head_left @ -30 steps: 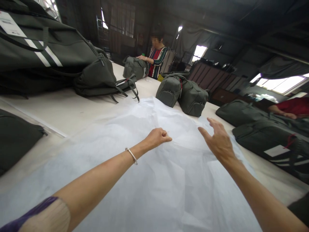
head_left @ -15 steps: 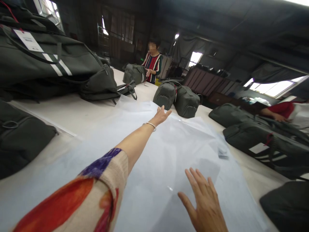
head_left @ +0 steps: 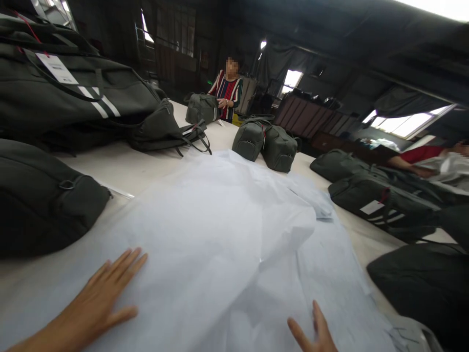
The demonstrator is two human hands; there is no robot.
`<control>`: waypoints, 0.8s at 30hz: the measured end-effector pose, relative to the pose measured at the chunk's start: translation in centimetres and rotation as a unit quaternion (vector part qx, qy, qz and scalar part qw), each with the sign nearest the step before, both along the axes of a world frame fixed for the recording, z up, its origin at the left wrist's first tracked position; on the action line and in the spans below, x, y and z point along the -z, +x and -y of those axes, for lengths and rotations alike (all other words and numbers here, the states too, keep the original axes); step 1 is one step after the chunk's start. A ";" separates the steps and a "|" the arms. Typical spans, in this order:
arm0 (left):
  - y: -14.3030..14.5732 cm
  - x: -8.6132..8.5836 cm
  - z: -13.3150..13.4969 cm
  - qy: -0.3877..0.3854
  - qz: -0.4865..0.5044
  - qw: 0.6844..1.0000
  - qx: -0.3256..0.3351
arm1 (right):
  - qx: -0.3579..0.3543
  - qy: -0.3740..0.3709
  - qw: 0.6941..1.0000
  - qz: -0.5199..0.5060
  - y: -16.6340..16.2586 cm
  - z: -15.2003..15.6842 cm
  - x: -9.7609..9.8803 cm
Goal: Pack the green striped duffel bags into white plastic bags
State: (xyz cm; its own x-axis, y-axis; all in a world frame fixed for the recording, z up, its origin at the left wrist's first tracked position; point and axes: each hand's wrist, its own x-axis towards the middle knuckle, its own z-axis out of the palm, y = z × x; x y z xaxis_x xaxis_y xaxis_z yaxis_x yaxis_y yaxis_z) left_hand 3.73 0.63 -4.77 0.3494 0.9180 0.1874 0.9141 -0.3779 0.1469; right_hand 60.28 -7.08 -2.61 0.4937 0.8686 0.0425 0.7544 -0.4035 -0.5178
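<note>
Our white sheets point(head_left: 205, 230) lie on the tabletop point(head_left: 120, 167), before the paired bags point(head_left: 280, 146). Our left hand point(head_left: 98, 298) and right hand point(head_left: 318, 341) each have a spread grip; we should smooth the sheets softly.

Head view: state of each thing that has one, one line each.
White sheets: spread, overlapping, wrinkled
Left hand: open, fingers spread over the sheets; contact unclear
Right hand: partly out of frame, visible fingers apart
Large striped bag: tagged, filled-out; zip state unclear
Paired bags: side by side, filled-out
Right-side striped bag: tagged, lying on the table
</note>
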 end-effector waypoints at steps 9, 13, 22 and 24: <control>4.6 -2.4 6.7 -0.030 0.022 0.995 0.088 | -0.064 -0.044 0.997 0.012 -4.9 -0.2 -1.7; 6.6 -3.4 4.7 -0.072 0.063 0.990 0.107 | -0.031 -0.027 0.999 -0.006 -4.0 -1.7 -2.8; 10.6 -8.8 10.4 -0.112 0.105 0.985 0.073 | 0.081 -0.106 0.975 -0.179 -2.7 4.1 -4.7; 13.2 -9.4 14.4 -0.145 0.086 0.975 0.143 | 0.069 -0.129 0.955 -0.258 -2.8 7.3 -5.0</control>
State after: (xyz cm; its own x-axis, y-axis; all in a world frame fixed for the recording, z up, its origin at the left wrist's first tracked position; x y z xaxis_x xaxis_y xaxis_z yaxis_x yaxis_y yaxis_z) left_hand 16.97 -13.78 4.64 0.5856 0.8105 0.0126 0.7298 -0.5340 0.4269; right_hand 57.51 -14.39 2.43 0.5013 0.7422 -0.4447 0.3559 -0.6454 -0.6759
